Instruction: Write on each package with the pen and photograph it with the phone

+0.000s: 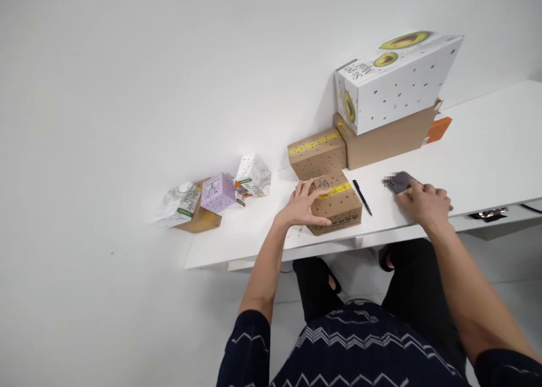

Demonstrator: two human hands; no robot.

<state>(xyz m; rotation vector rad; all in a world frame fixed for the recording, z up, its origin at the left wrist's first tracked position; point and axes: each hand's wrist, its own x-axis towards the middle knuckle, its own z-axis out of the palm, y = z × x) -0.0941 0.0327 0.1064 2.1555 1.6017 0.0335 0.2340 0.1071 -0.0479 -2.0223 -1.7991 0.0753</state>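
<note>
On the large white box (406,85) with avocado pictures, I can read the words "Su·per Meal", in black and on a slant. The same "Su·per Meal" is on the white box at the far left (178,200). On the cardboard box in front (339,207) there are dark handwritten letters; they look like "RAA", but I am not certain. A row of printed characters along its lower side is too small for me to read, and so is the print on its yellow tape (339,190) and on the small white box (257,172).
</note>
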